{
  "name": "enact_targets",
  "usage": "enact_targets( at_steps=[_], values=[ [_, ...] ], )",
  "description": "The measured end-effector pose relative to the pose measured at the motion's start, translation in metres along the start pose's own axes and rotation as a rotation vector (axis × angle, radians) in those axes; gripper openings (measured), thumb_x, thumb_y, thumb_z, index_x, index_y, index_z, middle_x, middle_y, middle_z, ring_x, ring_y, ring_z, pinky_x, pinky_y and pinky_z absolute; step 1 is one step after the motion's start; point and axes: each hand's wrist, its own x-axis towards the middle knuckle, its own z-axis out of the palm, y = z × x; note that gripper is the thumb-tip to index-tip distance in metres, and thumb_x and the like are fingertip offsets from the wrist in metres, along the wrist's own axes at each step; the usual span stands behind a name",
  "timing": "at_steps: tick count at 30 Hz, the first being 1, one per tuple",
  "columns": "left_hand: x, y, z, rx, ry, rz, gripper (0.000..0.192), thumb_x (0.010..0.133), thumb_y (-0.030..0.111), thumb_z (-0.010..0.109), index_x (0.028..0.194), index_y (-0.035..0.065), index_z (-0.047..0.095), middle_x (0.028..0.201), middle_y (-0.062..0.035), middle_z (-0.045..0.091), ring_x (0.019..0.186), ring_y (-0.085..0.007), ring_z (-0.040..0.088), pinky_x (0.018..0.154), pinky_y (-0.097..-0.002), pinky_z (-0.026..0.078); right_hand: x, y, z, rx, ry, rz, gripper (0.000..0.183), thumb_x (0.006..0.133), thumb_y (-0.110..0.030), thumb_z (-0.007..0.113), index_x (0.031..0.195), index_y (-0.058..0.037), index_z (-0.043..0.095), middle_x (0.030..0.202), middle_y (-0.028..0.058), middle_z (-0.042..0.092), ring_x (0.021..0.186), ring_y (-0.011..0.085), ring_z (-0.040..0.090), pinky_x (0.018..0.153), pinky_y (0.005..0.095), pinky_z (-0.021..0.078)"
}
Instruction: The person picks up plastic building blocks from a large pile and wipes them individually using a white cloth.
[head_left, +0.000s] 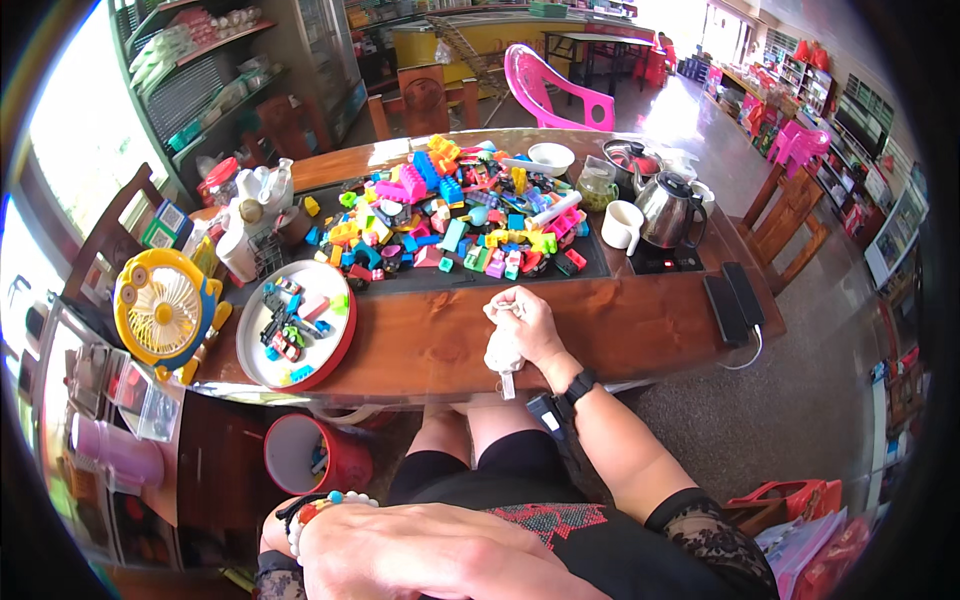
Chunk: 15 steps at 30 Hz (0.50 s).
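My right hand (529, 328) is closed around a bunched white cloth (504, 351) at the front of the wooden table (420, 330). A small white tag hangs from the cloth. Close below the camera is my left hand (435, 544), back upward and a beaded bracelet at its wrist; its fingertips are not clearly seen. Beyond my right hand, a large heap of colourful plastic building blocks (450, 232) covers the table's dark inlay. To the left sits a round white tray with a red side (251, 337), holding several blocks and toy pieces.
A yellow-and-blue fan (166, 311) stands at the left edge. On the right are a white mug (622, 226), a steel kettle (664, 206), a glass pitcher (597, 184) and black power banks (731, 304) with a cable. Below the table is a red bucket (349, 457) with blocks inside.
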Motion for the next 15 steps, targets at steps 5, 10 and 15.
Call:
enact_targets(
  at_steps=[5, 10, 15],
  values=[
    [-0.004, 0.017, 0.023, -0.023, -0.03, 0.015, 0.019, 0.091, 0.004, 0.057, 0.089, 0.0095, 0.075, 0.109, -0.0343, 0.057, 0.084, -0.0376, 0.065, 0.065, -0.0392, 0.054, 0.003, 0.004, 0.0, -0.116, 0.007, -0.074, 0.008, 0.081, -0.007, 0.062, 0.087, -0.0012, 0.064, 0.082, 0.0084, 0.071, 0.077, 0.0145, 0.067, 0.072, 0.029, 0.0537],
    [-0.001, 0.043, 0.037, -0.093, -0.111, -0.172, 0.019, 0.091, 0.004, 0.058, 0.088, 0.0088, 0.075, 0.111, -0.0362, 0.056, 0.088, -0.0402, 0.065, 0.07, -0.0398, 0.056, 0.003, 0.008, 0.001, -0.156, 0.02, -0.109, 0.008, 0.081, -0.007, 0.061, 0.086, -0.0016, 0.064, 0.081, 0.0077, 0.071, 0.077, 0.0149, 0.068, 0.073, 0.0295, 0.0541],
    [0.0, 0.063, 0.055, -0.038, 0.058, -0.415, 0.02, 0.09, 0.005, 0.057, 0.085, 0.0111, 0.075, 0.11, -0.0351, 0.058, 0.088, -0.0389, 0.066, 0.072, -0.0402, 0.056, 0.003, 0.007, 0.0, -0.254, 0.065, -0.12, 0.01, 0.079, -0.011, 0.064, 0.084, -0.0029, 0.065, 0.08, 0.008, 0.071, 0.076, 0.0172, 0.068, 0.073, 0.0309, 0.0544]
  ],
)
